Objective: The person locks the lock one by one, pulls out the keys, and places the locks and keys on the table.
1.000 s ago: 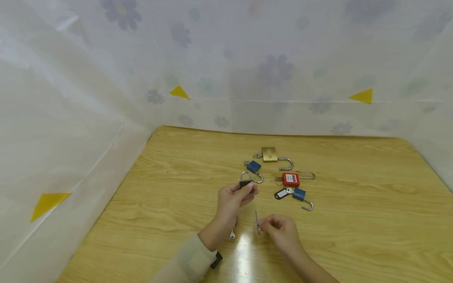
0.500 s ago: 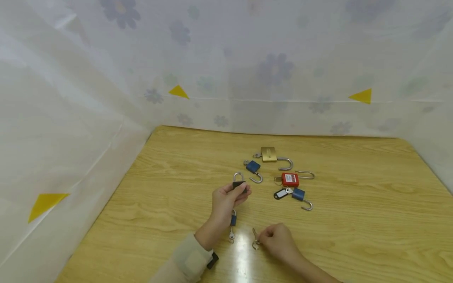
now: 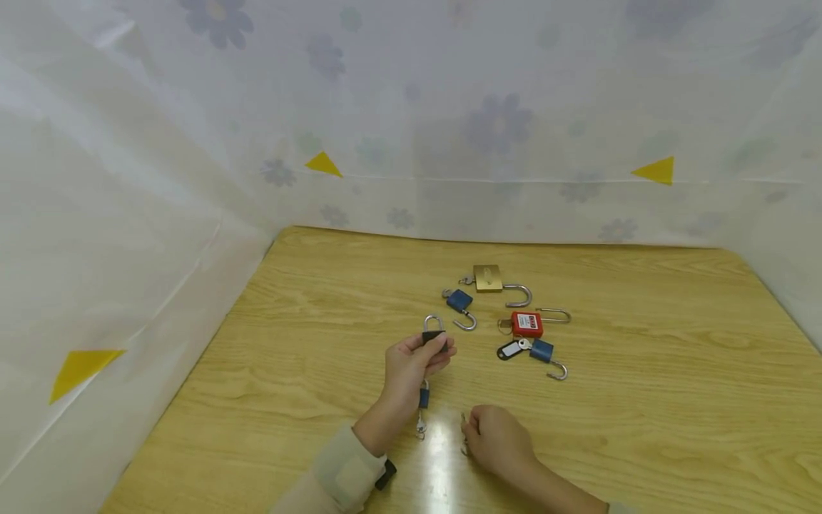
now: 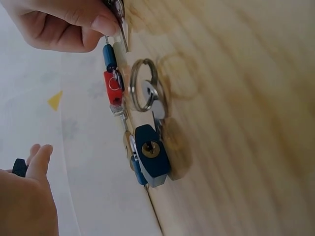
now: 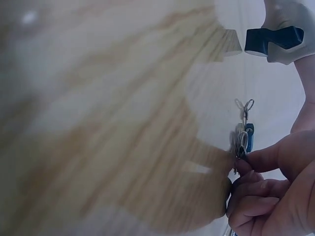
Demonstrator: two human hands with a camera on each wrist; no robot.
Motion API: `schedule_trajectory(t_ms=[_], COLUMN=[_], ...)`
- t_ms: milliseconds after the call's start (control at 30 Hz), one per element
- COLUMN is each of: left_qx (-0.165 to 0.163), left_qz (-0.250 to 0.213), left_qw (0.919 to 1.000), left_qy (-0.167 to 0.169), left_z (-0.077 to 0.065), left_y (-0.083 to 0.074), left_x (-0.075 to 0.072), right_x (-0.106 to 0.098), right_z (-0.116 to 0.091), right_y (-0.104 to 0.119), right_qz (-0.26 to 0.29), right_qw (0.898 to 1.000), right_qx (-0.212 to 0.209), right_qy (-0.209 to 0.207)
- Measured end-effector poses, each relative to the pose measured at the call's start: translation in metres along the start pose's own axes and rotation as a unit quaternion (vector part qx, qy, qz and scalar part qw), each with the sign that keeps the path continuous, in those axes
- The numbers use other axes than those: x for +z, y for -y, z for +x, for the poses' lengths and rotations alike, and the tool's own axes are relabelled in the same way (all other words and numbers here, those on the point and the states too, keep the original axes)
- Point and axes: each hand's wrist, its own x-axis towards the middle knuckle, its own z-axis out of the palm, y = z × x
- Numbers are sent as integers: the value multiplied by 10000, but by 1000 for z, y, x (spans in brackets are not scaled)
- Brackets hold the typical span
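In the head view my left hand (image 3: 411,371) holds a small black padlock (image 3: 434,341) by its body, its steel shackle pointing up. My right hand (image 3: 497,439) pinches a key on a ring (image 3: 464,448) low over the table; the right wrist view shows the key rings (image 5: 241,142) between thumb and fingers. Beside my left forearm lies a blue padlock (image 3: 424,397) with a ringed key (image 3: 420,427) at its end. That blue padlock (image 4: 151,155) looms large in the left wrist view, keyhole showing, my right hand (image 4: 69,24) above it.
Farther back on the wooden table (image 3: 308,300) lie a brass padlock (image 3: 488,279), a blue padlock (image 3: 459,300), a red padlock (image 3: 527,324) and another blue padlock (image 3: 542,350), all with raised shackles. A black key tag (image 3: 511,349) lies nearby. Flowered sheeting (image 3: 411,107) surrounds the table.
My left hand has shifted slightly left with the black padlock, exposing the blue padlock beside the forearm. My right hand has lowered toward the table and turned over, still pinching the key.
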Motion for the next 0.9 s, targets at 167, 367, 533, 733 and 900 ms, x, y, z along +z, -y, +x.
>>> schedule_trajectory(t_ms=[167, 367, 533, 733, 900], left_qx=[-86, -162, -170, -219, -259], left_qz=[189, 363, 480, 524, 551], left_qw=[9997, 9989, 9980, 9970, 9965], left_qy=[84, 257, 383, 519, 575], left_z=[-3, -4, -5, -6, -8], left_y=[1, 1, 2, 3, 3], left_x=[1, 3, 4, 5, 5], right_x=[0, 0, 0, -1, -4], right_z=[1, 2, 3, 2, 1], right_y=[0, -1, 0, 1, 1], right_qz=[17, 64, -13, -105, -21], right_qw=[9999, 9998, 9998, 9997, 9996], right_qx=[-46, -19, 38, -20, -79], right_qy=[110, 188, 205, 197, 267])
